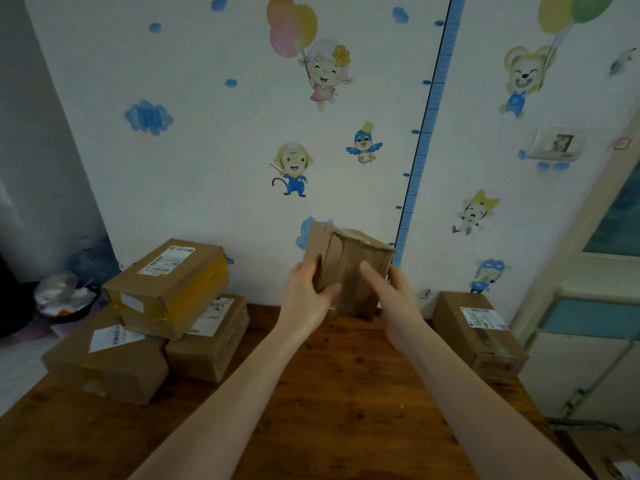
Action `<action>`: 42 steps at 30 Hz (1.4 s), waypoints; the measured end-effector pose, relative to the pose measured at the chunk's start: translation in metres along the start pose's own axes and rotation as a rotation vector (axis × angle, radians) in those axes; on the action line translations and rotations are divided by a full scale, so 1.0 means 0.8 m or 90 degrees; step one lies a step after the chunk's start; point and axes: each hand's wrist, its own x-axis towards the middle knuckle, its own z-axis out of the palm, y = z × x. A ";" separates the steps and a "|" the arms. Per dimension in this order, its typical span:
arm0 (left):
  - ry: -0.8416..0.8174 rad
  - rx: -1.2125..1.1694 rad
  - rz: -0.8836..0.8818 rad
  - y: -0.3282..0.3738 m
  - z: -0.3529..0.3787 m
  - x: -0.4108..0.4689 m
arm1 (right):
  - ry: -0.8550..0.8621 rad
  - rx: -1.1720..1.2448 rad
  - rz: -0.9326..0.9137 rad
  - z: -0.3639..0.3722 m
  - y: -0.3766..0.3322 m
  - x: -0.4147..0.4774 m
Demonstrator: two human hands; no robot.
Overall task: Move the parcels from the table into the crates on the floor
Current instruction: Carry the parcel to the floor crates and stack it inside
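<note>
A small brown taped parcel (349, 261) is held tilted above the far edge of the wooden table (329, 393). My left hand (306, 296) grips its left side and my right hand (394, 299) grips its right side, thumbs on the near face. Three parcels are stacked at the table's left: a yellow-taped one (169, 285) on top, a labelled one (107, 358) below in front, another (211, 337) beside it. A single labelled parcel (479, 330) lies at the right edge. No crate is in view.
A wall with cartoon stickers stands right behind the table. A dark basket of bags (64, 299) sits on the floor to the left. A white and blue cabinet (588, 341) stands at the right.
</note>
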 end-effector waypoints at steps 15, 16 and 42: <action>0.027 -0.251 -0.135 0.015 0.002 -0.008 | -0.043 -0.031 0.038 -0.006 0.002 0.000; 0.026 -0.250 -0.128 0.015 0.003 -0.008 | -0.038 -0.036 0.030 -0.005 0.003 -0.001; 0.122 -0.153 -0.103 0.012 0.007 -0.008 | 0.009 -0.081 -0.021 -0.011 0.013 0.004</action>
